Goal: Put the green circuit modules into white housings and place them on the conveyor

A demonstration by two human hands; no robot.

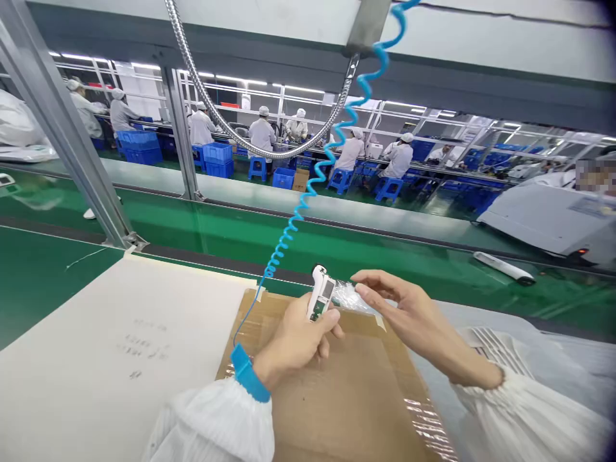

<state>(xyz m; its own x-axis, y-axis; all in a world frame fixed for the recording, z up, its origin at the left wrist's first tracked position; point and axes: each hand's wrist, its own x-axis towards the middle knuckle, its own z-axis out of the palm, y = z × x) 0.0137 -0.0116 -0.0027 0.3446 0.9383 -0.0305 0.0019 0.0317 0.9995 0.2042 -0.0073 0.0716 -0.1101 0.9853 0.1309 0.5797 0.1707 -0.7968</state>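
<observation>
My left hand (299, 337) is closed around a small white device (321, 293) with an exposed circuit board, held upright above a brown cardboard sheet (346, 398). A blue wrist strap (248, 372) on that wrist trails a blue coiled cord (308, 192) up to the overhead frame. My right hand (409, 314) is just right of the device, its thumb and fingers pinched on a clear plastic film (347, 296) that lies between hand and device.
A white sheet with faint writing (110, 353) lies left of the cardboard. Beyond runs a green conveyor belt (240, 231) carrying a white stick-shaped device (504, 267). A metal post (72, 135) and a flexible metal hose (216, 115) stand ahead. Several workers sit at far benches.
</observation>
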